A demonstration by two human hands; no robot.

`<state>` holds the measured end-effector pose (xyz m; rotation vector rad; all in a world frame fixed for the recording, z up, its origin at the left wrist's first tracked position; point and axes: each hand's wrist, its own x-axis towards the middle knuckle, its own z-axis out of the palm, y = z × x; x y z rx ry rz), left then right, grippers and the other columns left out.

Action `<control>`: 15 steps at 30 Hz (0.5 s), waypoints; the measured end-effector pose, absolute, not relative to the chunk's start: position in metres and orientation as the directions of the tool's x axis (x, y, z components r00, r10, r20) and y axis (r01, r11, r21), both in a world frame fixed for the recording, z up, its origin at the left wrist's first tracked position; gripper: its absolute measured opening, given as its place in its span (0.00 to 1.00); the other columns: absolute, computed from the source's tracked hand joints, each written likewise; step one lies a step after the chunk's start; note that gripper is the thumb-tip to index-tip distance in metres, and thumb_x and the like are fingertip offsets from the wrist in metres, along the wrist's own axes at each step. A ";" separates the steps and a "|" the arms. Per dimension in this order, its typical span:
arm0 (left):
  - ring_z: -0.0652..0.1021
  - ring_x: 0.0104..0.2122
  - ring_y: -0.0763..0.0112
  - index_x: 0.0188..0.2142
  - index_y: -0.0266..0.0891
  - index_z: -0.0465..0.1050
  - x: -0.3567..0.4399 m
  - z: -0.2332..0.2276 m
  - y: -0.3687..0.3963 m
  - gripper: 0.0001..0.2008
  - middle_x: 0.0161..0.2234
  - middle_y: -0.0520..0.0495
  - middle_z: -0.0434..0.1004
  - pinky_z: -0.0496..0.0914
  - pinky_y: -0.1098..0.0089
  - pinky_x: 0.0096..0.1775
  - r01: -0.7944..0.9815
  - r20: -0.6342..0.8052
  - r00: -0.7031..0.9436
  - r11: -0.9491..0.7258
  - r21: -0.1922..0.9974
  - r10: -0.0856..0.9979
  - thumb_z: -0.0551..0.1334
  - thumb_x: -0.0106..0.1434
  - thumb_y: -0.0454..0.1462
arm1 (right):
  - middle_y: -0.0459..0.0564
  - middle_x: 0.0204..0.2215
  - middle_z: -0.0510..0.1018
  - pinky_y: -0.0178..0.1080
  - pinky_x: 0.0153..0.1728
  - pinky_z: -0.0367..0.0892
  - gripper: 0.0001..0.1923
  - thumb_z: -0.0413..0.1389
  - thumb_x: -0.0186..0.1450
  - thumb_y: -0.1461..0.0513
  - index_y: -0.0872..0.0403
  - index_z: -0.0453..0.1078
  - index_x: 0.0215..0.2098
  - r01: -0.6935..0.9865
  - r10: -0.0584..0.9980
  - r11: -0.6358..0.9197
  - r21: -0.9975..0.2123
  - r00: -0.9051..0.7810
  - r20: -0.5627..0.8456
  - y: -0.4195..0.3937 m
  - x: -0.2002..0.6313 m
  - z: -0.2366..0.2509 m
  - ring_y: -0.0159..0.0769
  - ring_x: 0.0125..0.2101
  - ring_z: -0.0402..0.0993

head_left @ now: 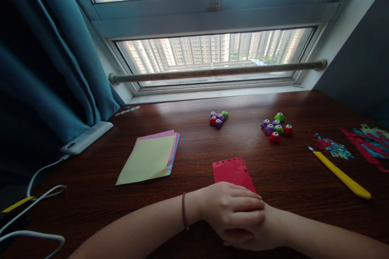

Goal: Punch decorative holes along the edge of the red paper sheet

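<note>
A red sheet of paper (232,172) lies at the front middle, small punched holes running along its far and right edges. My left hand (234,206) is closed over my right hand (267,226), its fingers pressed together across the back of it. Little of my right hand's fingers shows; they look curled beneath the left palm. Both hands cover the near part of the red sheet, and whatever they hold there is hidden. Beyond the sheet stand small craft punches with eye-like tops in purple, green and red, one cluster (218,119) in the middle and another (276,128) farther right.
Coloured paper (148,158) is stacked at left, pale yellow on top. A yellow-handled craft knife (342,174) lies right, near tiny paper cutouts (334,146) and punched scraps (372,143). A white device (88,137) with a cable sits by the curtain (75,68). A window backs the table.
</note>
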<state>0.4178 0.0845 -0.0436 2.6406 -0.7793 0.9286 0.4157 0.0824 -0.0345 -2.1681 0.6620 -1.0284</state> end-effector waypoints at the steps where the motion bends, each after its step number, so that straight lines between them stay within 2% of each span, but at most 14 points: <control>1: 0.69 0.50 0.59 0.44 0.26 0.68 0.418 -0.044 0.084 0.28 0.45 0.35 0.70 0.63 0.66 0.54 -0.556 0.634 0.658 -0.830 0.045 -0.407 0.47 0.63 0.51 | 0.54 0.33 0.79 0.42 0.42 0.70 0.14 0.48 0.62 0.61 0.52 0.73 0.41 -0.166 -0.667 -0.663 -0.730 0.574 0.475 0.082 0.415 -0.033 0.45 0.41 0.74; 8: 0.70 0.50 0.60 0.43 0.26 0.68 0.418 -0.042 0.084 0.28 0.45 0.35 0.71 0.63 0.67 0.55 -0.556 0.635 0.656 -0.830 0.041 -0.408 0.46 0.64 0.51 | 0.55 0.31 0.79 0.41 0.39 0.71 0.16 0.46 0.64 0.58 0.52 0.74 0.39 -0.171 -0.667 -0.661 -0.731 0.579 0.468 0.081 0.416 -0.031 0.45 0.41 0.74; 15: 0.69 0.50 0.60 0.44 0.26 0.68 0.418 -0.043 0.084 0.28 0.46 0.35 0.70 0.63 0.67 0.55 -0.551 0.627 0.663 -0.834 0.040 -0.408 0.46 0.64 0.51 | 0.53 0.36 0.79 0.38 0.42 0.69 0.17 0.47 0.64 0.63 0.53 0.69 0.48 -0.109 -0.643 -0.682 -0.723 0.561 0.522 0.083 0.416 -0.037 0.42 0.42 0.73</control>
